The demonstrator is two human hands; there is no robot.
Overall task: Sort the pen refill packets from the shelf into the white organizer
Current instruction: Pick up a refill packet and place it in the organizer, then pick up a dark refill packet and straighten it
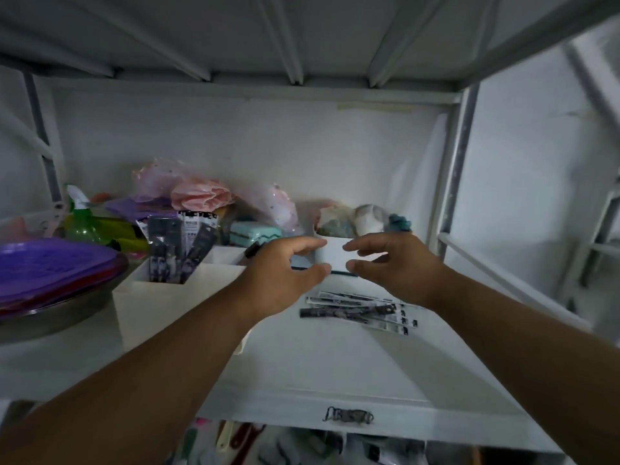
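Overhead, ribbed steel shelf (302, 35), white shelf board (335, 370), seemingly pale wall (235, 135)

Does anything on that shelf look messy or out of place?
Yes: several refill packets lie loose and fanned askew on the shelf, while others stand in the white organizer. Both hands are on a small white box behind them.

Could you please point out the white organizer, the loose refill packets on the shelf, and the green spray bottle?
white organizer (167, 297): head view, on its bare front wall.
loose refill packets (355, 310): head view, middle of the pile.
green spray bottle (82, 224): head view, on its body.
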